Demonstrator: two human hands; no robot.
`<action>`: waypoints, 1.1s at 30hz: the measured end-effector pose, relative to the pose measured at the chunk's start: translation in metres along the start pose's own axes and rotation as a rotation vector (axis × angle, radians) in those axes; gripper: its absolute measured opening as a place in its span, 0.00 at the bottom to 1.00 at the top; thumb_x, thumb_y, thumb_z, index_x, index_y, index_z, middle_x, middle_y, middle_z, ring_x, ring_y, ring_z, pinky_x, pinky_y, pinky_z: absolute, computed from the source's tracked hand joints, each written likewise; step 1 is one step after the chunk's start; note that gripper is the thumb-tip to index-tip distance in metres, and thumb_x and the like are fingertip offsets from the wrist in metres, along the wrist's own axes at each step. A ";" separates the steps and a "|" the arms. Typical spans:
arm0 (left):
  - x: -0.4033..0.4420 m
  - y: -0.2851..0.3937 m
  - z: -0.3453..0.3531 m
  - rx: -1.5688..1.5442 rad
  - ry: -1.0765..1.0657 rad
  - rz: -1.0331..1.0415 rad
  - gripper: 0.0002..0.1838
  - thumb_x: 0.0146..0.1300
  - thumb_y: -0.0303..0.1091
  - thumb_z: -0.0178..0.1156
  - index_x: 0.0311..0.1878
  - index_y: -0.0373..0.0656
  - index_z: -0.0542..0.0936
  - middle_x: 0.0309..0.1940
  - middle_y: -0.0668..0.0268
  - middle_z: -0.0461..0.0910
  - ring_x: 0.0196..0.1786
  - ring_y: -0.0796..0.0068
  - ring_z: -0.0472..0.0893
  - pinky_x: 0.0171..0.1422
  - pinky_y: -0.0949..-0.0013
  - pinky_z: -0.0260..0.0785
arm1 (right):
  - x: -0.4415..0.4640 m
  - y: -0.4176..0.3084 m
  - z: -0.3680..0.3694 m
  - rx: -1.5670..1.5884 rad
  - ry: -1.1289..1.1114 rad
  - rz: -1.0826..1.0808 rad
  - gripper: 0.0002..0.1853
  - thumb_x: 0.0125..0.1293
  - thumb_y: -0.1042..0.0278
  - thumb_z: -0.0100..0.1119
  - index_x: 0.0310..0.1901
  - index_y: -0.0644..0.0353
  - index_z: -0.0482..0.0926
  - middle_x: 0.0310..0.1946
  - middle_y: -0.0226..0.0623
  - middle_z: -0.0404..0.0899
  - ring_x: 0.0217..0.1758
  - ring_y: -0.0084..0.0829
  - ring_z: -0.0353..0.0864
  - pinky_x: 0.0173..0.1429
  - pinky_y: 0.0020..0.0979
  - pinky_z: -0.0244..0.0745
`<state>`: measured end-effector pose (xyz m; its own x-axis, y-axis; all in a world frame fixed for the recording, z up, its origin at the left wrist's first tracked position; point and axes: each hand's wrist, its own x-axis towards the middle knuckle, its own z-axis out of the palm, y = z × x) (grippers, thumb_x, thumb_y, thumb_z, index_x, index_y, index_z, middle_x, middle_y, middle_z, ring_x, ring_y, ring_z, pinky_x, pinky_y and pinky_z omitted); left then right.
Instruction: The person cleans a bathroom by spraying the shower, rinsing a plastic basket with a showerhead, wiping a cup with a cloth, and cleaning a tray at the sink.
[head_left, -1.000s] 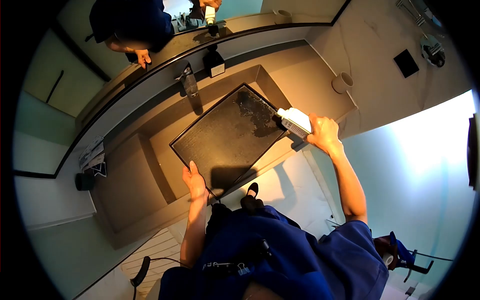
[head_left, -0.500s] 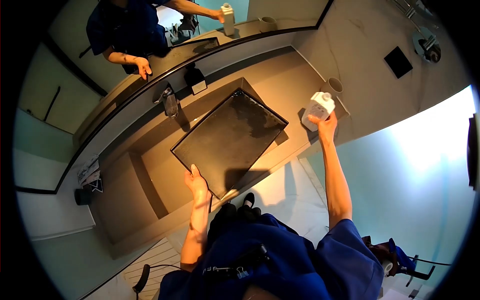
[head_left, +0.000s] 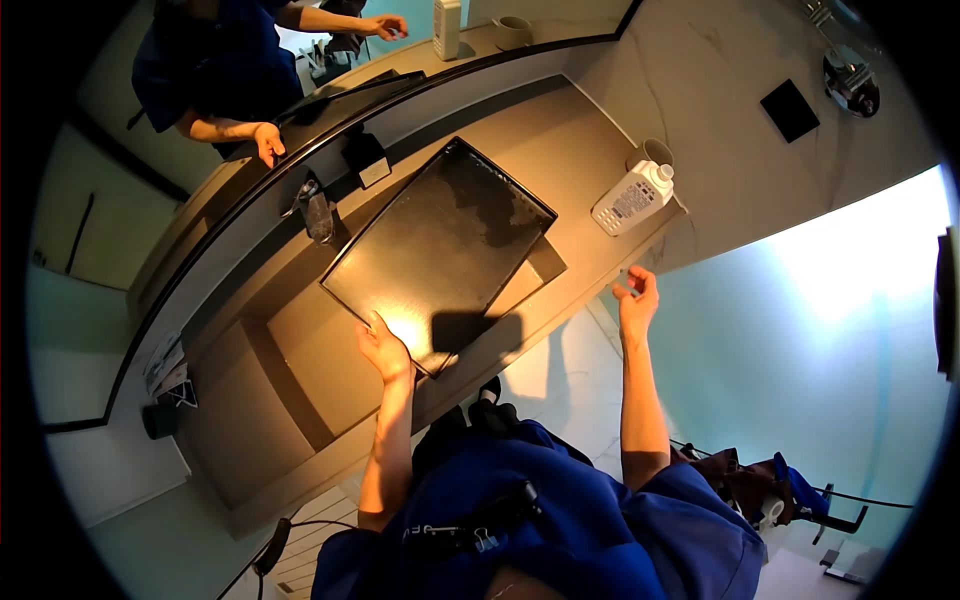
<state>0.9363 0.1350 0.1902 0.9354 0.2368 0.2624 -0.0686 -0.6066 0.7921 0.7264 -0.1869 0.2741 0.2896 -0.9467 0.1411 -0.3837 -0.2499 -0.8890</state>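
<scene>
My left hand (head_left: 385,350) grips the near left edge of a black rectangular tray (head_left: 440,250), thumb over the rim; its underside fingers are hidden. The tray is tilted above the sink basin (head_left: 320,365). Its far corner has a dark wet-looking patch, and a bright glare lies near my thumb. A white bottle (head_left: 630,203) with a printed label stands on the counter at the right. Nearer to me, just off the counter's front edge, my right hand (head_left: 637,300) is empty, its fingers loosely curled and apart.
A faucet (head_left: 317,215) and a black bottle (head_left: 366,160) stand behind the basin. Beside the white bottle is a cup (head_left: 656,152). A black-framed mirror (head_left: 210,120) runs along the back. Papers (head_left: 166,370) and a dark cup (head_left: 159,420) sit far left.
My right hand has let go of the white bottle, which now stands on the counter, and drawn back toward me. The tray stays in my left hand, its tilt slightly different.
</scene>
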 end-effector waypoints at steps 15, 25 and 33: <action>0.019 0.023 -0.005 -0.499 -0.197 -0.461 0.27 0.62 0.57 0.52 0.54 0.46 0.71 0.49 0.57 0.74 0.52 0.46 0.70 0.46 0.37 0.66 | -0.049 -0.008 0.006 0.129 -0.159 0.051 0.08 0.50 0.81 0.58 0.35 0.65 0.78 0.27 0.28 0.77 0.28 0.15 0.69 0.32 0.18 0.68; 0.018 0.038 0.007 -0.436 -0.379 -0.304 0.28 0.68 0.55 0.44 0.57 0.38 0.70 0.56 0.56 0.72 0.55 0.52 0.72 0.56 0.54 0.67 | -0.049 -0.020 0.012 0.106 -0.260 0.127 0.09 0.54 0.78 0.56 0.38 0.67 0.79 0.24 0.29 0.78 0.26 0.16 0.73 0.32 0.18 0.68; 0.027 0.036 0.024 -0.507 -0.551 -0.307 0.28 0.70 0.51 0.40 0.56 0.33 0.68 0.51 0.54 0.75 0.52 0.60 0.74 0.58 0.62 0.65 | -0.011 -0.030 0.047 0.591 -0.253 0.393 0.18 0.64 0.71 0.50 0.52 0.73 0.68 0.37 0.41 0.76 0.33 0.29 0.79 0.32 0.28 0.78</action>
<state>0.9670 0.1017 0.2127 0.9655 -0.1516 -0.2119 0.1937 -0.1262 0.9729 0.7764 -0.1590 0.2789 0.4486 -0.8502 -0.2755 0.0137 0.3147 -0.9491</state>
